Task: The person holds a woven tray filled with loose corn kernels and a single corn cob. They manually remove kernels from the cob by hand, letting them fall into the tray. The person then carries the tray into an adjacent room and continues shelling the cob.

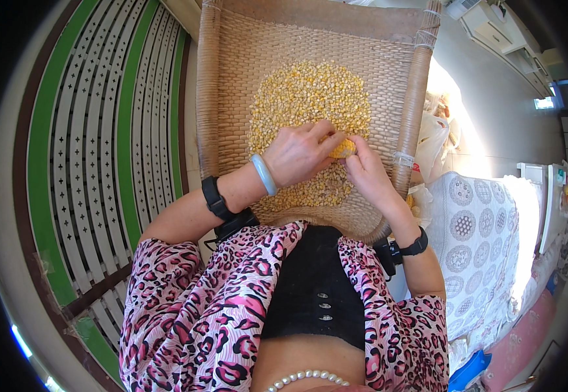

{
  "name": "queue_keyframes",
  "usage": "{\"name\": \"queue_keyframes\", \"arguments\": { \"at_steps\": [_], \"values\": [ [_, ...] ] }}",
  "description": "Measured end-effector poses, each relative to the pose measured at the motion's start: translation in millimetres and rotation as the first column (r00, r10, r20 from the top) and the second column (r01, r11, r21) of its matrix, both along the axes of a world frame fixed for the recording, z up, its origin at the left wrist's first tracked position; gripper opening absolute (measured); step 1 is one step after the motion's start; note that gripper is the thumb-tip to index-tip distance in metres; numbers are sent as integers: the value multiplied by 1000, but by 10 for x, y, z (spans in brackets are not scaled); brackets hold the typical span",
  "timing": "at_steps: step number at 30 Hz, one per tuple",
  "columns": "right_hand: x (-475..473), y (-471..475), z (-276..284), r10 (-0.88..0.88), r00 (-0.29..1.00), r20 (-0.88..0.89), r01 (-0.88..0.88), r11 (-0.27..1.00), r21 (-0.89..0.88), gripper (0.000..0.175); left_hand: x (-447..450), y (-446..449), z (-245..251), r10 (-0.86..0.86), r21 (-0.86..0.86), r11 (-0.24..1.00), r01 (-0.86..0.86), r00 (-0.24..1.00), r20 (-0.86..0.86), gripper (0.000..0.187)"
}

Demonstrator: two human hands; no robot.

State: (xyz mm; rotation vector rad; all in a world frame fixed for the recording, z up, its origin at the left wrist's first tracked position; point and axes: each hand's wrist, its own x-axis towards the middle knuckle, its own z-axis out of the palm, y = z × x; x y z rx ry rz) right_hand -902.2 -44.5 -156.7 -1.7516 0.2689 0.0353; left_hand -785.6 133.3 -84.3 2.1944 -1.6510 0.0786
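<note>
Between my two hands is a yellow corn cob (pixel 343 149), mostly covered by fingers, with kernels showing at its right end. My left hand (pixel 306 149) wraps over the cob from the left, a pale bangle (pixel 263 175) on its wrist. My right hand (pixel 366 169) grips the cob's right end with thumb and fingers. Under both hands a broad heap of loose corn kernels (pixel 313 95) lies in a woven winnowing basket (pixel 237 63). The basket's near edge reaches my body.
Plastic bags (pixel 433 142) stand on the floor right of the basket, with corn cobs (pixel 410 202) partly visible nearby. A patterned cloth (pixel 475 235) covers furniture at the right. A slatted white and green panel (pixel 93 122) fills the left. A white cabinet (pixel 499 32) stands at upper right.
</note>
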Motion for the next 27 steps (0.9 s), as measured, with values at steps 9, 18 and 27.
{"name": "queue_keyframes", "arguments": {
  "at_steps": [9, 18, 27],
  "values": [
    [-87, -68, 320, -50, 990, -133, 105, 887, 450, 34, 7, -2, 15, 22, -40, 999, -25, 996, -83, 48],
    [-38, -21, 337, -38, 989, -145, 87, 933, 350, 32, 14, -9, 28, 38, -47, 998, -42, 996, -85, 48],
    [14, -8, 202, -47, 997, -53, 54, 987, 151, 37, -22, -20, 37, 77, -36, 996, -82, 990, -119, 48]
  ]
}}
